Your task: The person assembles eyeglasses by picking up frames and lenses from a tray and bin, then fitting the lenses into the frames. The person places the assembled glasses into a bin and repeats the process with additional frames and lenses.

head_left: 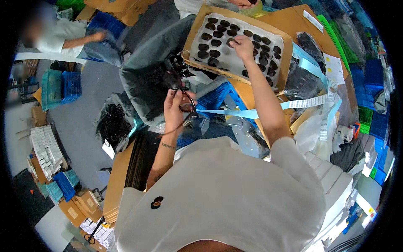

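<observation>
My left hand (178, 105) is closed around a pair of dark sunglasses (172, 80), held up in front of my chest with a frame loop hanging by the fingers. Ahead, my right hand (243, 48) reaches into a shallow cardboard box (289, 54) lined with white paper. Its thumb and finger pinch a dark oval lens (231, 43) at the middle of the box. Several similar lenses (216, 43) lie in loose rows on both sides of that hand. Below the left hand's sunglasses, a big grey bag (145, 84) stands with glossy black pieces inside.
A smaller bag of thin black parts (112, 124) stands at the left. Blue label strips (260, 112) run beneath my right forearm. Clear plastic bags and a brown carton (348, 92) lie to the right. Another person (73, 40) is at the far left; another's hand shows beyond the box.
</observation>
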A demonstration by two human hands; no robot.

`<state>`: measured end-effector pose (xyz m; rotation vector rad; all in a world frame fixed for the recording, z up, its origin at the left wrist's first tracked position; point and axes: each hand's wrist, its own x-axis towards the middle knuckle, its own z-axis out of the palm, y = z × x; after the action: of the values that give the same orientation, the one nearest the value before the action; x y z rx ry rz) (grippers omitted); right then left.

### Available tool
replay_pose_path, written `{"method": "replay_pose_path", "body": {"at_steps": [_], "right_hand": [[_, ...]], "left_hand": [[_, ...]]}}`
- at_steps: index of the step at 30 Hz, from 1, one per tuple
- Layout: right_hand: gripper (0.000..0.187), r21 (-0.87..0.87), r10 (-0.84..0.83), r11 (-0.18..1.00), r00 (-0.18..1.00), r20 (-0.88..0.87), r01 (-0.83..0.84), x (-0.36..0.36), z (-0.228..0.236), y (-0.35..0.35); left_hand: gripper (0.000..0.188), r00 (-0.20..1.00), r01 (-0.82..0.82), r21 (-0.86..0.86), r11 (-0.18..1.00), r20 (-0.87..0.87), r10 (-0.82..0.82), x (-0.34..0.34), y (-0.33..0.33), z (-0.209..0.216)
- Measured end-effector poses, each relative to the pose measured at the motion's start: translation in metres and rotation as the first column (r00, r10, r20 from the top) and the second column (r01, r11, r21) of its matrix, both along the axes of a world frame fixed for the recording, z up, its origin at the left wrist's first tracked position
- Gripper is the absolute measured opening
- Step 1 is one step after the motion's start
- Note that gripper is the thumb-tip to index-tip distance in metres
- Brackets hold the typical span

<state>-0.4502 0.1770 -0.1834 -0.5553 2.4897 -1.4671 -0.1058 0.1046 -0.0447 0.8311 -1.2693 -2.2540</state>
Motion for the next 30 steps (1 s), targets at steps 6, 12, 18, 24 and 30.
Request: {"method": "replay_pose_path", "body": {"at_steps": [6, 12, 18, 24, 30], "right_hand": [[0.023, 0.433, -0.021, 0.898, 0.990, -0.138, 0.080, -0.006, -0.004, -0.035], [0.047, -0.236, 0.704, 0.709, 0.655, 0.274, -0.664, 0.094, 0.139, 0.020], [0.030, 0.273, 0.791, 0.564, 0.605, 0.092, -0.779, 0.181, 0.175, 0.061], [0.022, 0.093, 0.410, 0.911, 0.905, -0.116, -0.401, 0.215, 0.140, 0.088], [0.037, -0.197, 0.268, 0.953, 0.942, 0.202, -0.229, 0.189, 0.138, 0.112]], "left_hand": [[0.026, 0.980, 0.170, 0.041, 0.985, 0.094, -0.173, 0.011, 0.010, 0.005], [0.025, 0.766, 0.552, -0.539, 0.636, 0.629, -0.132, 0.006, -0.016, 0.018], [0.023, 0.701, 0.713, -0.588, 0.383, 0.616, -0.360, -0.041, -0.020, 0.079], [0.019, 0.737, 0.655, -0.741, 0.149, 0.582, -0.344, -0.054, 0.006, 0.069], [0.023, 0.770, 0.573, -0.805, 0.153, 0.465, -0.436, -0.062, 0.021, 0.063]]}}
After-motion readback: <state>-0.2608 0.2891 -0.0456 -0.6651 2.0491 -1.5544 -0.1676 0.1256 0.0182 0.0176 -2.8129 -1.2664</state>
